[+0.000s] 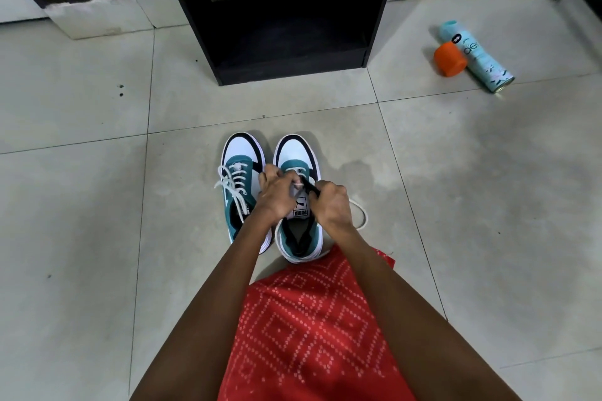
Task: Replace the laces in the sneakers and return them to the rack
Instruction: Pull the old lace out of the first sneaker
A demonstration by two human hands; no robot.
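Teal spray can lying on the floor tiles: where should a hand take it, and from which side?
Grip the teal spray can around its lower body, near the metal base, coming from above. It lies flat on its side, and the orange cylinder sits right beside it nearer the cap, so that half is crowded.

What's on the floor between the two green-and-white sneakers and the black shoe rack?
Nothing. In the head view, only bare pale tiles lie between the teal-and-white sneakers and the black rack.

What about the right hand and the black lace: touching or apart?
Touching. The head view shows the right hand with its fingers curled round the black lace, over the right sneaker.
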